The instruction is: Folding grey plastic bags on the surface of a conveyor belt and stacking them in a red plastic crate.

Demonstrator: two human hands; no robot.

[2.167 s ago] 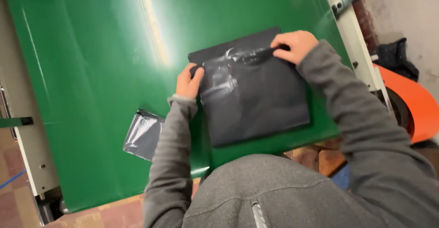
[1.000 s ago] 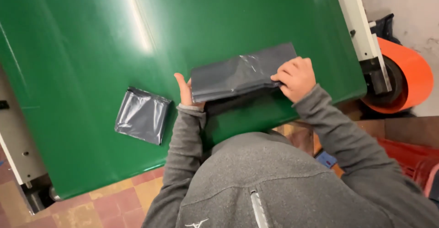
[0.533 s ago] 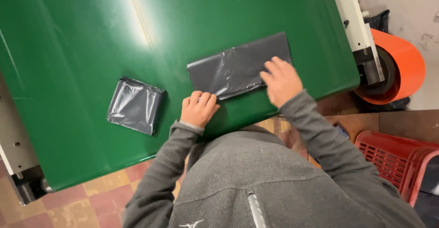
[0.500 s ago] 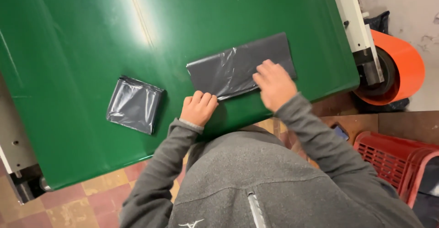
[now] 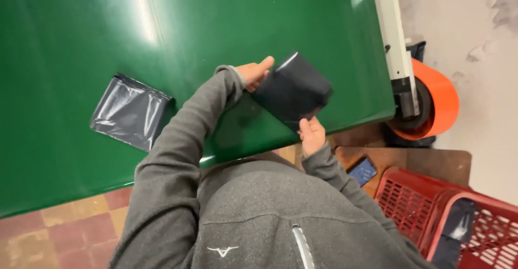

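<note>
Left hand [image 5: 253, 73] and right hand [image 5: 311, 134] now grip dark bag [image 5: 291, 90], seemingly folded smaller

The person wore a grey zip-up hooded top with long ribbed-cuff sleeves and a small white chest emblem.

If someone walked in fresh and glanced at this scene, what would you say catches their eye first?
The big glossy green table fills most of the view. At its near edge the left hand and right hand hold a folded dark plastic bag between them, while a second folded bag lies flat to the left. To the right, an orange roll stands out beside the table, with red plastic baskets on the floor below it.
</note>
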